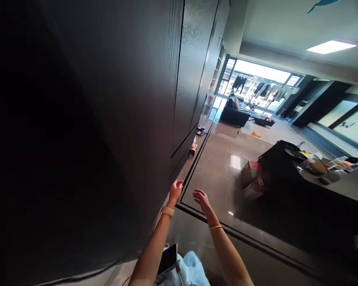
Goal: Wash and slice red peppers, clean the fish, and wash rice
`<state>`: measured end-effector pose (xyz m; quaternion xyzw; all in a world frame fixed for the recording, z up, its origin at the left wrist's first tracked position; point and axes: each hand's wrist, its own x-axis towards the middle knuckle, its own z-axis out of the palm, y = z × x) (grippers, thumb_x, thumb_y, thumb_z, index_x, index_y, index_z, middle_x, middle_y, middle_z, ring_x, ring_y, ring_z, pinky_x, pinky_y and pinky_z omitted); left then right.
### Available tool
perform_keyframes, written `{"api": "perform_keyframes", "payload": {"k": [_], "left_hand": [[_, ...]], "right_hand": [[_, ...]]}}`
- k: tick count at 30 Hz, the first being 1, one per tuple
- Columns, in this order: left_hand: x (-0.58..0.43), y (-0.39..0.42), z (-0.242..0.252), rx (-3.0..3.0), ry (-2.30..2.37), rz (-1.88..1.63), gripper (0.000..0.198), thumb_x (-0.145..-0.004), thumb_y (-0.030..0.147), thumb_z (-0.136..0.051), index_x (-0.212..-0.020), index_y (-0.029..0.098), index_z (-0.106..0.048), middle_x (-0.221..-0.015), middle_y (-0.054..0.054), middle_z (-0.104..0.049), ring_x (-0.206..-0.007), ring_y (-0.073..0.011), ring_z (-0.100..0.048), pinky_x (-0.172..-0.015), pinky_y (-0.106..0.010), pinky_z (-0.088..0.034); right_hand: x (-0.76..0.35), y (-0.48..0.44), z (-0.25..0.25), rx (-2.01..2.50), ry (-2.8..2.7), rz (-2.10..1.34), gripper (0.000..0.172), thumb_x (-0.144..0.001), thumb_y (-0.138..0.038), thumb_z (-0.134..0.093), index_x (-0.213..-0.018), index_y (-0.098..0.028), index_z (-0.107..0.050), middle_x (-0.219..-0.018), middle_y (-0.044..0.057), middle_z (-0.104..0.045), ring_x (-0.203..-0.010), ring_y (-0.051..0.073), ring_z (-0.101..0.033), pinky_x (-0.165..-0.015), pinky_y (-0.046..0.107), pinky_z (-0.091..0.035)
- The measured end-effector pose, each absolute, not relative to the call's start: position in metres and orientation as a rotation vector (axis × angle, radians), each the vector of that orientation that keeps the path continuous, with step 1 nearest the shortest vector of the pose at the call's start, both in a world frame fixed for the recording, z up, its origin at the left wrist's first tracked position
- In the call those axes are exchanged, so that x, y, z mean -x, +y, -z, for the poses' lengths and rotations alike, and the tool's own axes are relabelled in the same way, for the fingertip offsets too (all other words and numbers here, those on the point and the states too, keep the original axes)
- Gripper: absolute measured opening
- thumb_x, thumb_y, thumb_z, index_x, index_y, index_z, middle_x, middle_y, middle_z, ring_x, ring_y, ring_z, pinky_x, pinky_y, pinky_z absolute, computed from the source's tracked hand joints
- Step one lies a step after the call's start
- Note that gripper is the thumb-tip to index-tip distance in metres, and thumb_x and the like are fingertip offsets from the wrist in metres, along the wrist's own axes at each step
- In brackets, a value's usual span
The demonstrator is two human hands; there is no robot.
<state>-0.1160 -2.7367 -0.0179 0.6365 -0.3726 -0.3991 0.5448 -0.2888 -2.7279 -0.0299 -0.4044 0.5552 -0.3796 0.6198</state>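
My left hand (176, 190) is held out in front of me, close to the tall dark cabinet front (143, 119). Its fingers are loosely bent and I see nothing in them. To its right, my right hand (201, 198) hovers above the floor, fingers stretched and slightly apart, holding nothing. A pale band (167, 211) circles the left wrist and a thin gold bangle (215, 227) the right forearm. Below, a dark-screened phone (168, 259) rests against light-blue clothing (193, 268), with a cord beside it.
Glossy floor tiles (217, 159) with dark border strips run ahead. Cardboard boxes (252, 174) stand beside a dark counter (286, 174) bearing bottles and dishes. Small items (193, 146) lie along the cabinet's foot. Farther off are a sofa (234, 113) and hanging laundry (262, 90) by the window.
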Motion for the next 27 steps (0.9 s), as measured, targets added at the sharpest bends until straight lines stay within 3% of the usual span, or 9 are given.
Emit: {"api": "perform_keyframes", "payload": {"k": [3, 7, 13, 19, 22, 27], "left_hand": [[0.111, -2.812, 0.019, -1.597, -0.89, 0.9, 0.012, -0.078, 0.021, -0.054, -0.083, 0.015, -0.063, -0.083, -0.008, -0.069, -0.07, -0.0151, -0.064, -0.069, -0.029, -0.05], [0.105, -2.904, 0.036, -1.72, -0.878, 0.779, 0.015, -0.081, 0.02, -0.054, -0.09, 0.017, -0.066, -0.096, -0.011, -0.071, -0.089, -0.0216, -0.066, -0.088, -0.038, -0.047], [0.107, -3.062, 0.104, -1.98, -0.847, 0.203, 0.035, -0.086, 0.035, -0.052, -0.11, 0.013, -0.064, -0.12, -0.019, -0.064, -0.118, -0.0291, -0.055, -0.104, -0.044, -0.037], [0.122, -3.184, 0.148, -2.263, -0.438, -0.155, 0.043, -0.09, 0.049, -0.044, -0.097, 0.016, -0.07, -0.101, -0.017, -0.07, -0.11, -0.0319, -0.057, -0.104, -0.049, -0.03], [0.12, -3.209, 0.145, -2.413, -0.266, -0.189, 0.052, -0.09, 0.055, -0.04, -0.082, 0.016, -0.073, -0.09, -0.019, -0.069, -0.103, -0.0332, -0.058, -0.098, -0.047, -0.034], [0.123, -3.221, 0.135, -2.564, -0.13, -0.113, 0.06, -0.092, 0.057, -0.035, -0.07, 0.015, -0.072, -0.079, -0.018, -0.068, -0.09, -0.0312, -0.059, -0.086, -0.042, -0.037]], "right_hand": [[0.281, -2.816, 0.038, 1.213, 1.373, 0.787, 0.036, -0.068, -0.046, -0.057, -0.089, -0.019, -0.069, -0.087, 0.008, -0.072, -0.082, 0.021, -0.066, -0.074, 0.034, -0.051], [0.267, -2.954, 0.056, 1.46, 1.346, 0.709, 0.024, -0.071, -0.039, -0.057, -0.081, -0.022, -0.07, -0.089, 0.004, -0.073, -0.091, 0.023, -0.065, -0.086, 0.037, -0.049], [0.239, -3.186, 0.106, 1.878, 1.027, 0.547, 0.026, -0.081, -0.035, -0.055, -0.096, -0.022, -0.072, -0.111, 0.007, -0.07, -0.114, 0.024, -0.058, -0.104, 0.039, -0.039], [0.212, -3.364, 0.135, 2.438, 0.614, 0.378, 0.042, -0.094, -0.042, -0.042, -0.123, -0.021, -0.062, -0.138, 0.009, -0.055, -0.134, 0.024, -0.04, -0.109, 0.041, -0.031], [0.197, -3.409, 0.139, 2.523, 0.549, 0.277, 0.042, -0.097, -0.044, -0.036, -0.12, -0.023, -0.064, -0.13, 0.008, -0.061, -0.128, 0.023, -0.046, -0.106, 0.041, -0.03], [0.181, -3.434, 0.144, 2.604, 0.55, 0.259, 0.055, -0.099, -0.051, -0.028, -0.083, -0.022, -0.073, -0.095, 0.007, -0.072, -0.1, 0.022, -0.057, -0.096, 0.039, -0.029]]}}
